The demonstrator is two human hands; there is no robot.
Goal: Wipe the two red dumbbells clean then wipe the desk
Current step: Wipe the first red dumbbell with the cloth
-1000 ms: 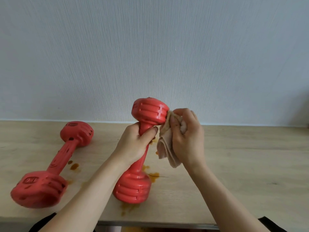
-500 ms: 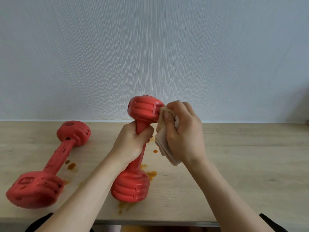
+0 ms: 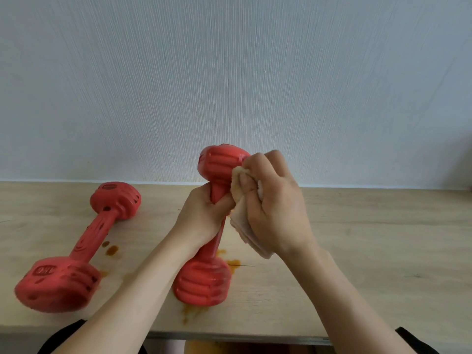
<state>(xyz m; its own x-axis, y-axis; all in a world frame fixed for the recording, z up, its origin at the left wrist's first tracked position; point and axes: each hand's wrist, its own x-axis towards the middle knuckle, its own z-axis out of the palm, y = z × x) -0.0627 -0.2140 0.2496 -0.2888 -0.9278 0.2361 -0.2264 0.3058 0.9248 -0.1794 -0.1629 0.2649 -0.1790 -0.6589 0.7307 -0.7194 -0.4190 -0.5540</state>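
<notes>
The right hand's fingers [image 3: 251, 178] bunch a folded beige cloth [image 3: 246, 226] against the top head of the upright red plastic dumbbell [image 3: 204, 284], which the left hand [image 3: 201, 218] grips by its handle to steady it on the stained wooden tabletop [image 3: 370, 251], while the second red dumbbell [image 3: 76, 251] lies waiting to the left.

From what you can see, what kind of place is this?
Probably a room in a home, though I cannot be sure. A light wooden desk stands against a pale textured wall, and two red dumbbells sit on it among brown stains.
</notes>
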